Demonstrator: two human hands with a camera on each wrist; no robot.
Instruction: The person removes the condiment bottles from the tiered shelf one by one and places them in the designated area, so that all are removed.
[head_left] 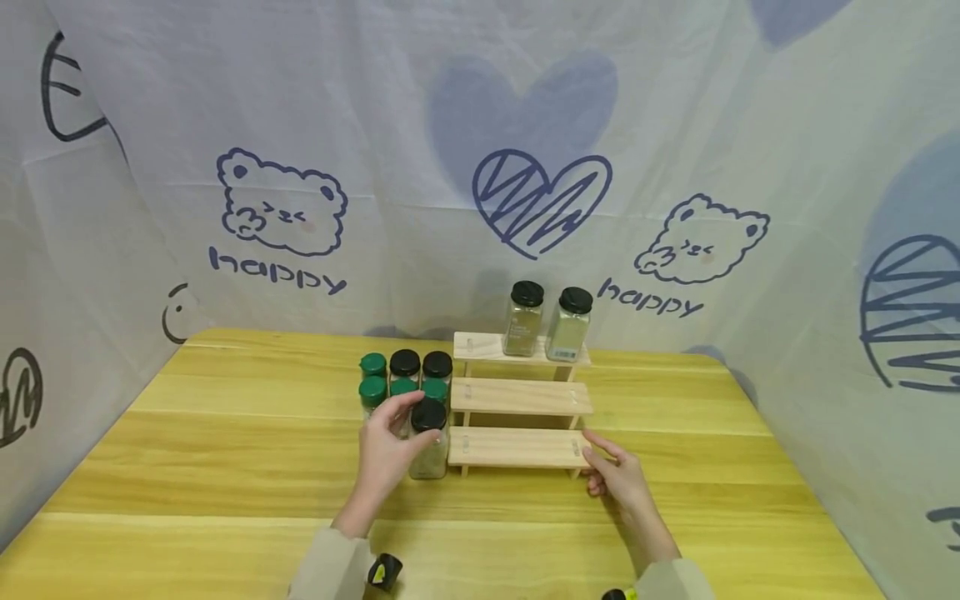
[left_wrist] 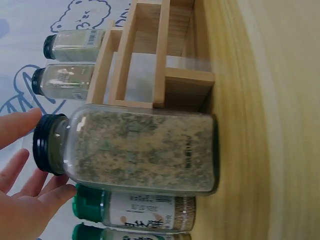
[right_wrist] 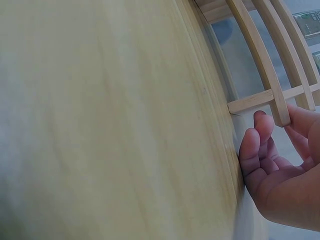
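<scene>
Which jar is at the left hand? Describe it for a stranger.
On the yellow wooden table, find the pale three-tier wooden rack. Just left of its lowest tier, at the left hand, stands a clear, square-sided, black-lidded jar. Only this black-lidded jar stands in front of the green-lidded jars.

In the head view, the left hand (head_left: 384,450) and pinched black-capped jar (head_left: 429,454) are partly hiding the green-capped spice jars (head_left: 372,390), while the bottom edge is cutting off 2 sleeves (head_left: 330,568). The right wrist view is cropping the right hand (right_wrist: 280,185) and 2 top-tier jars (head_left: 522,330), whose print is appearing too small to read.
</scene>
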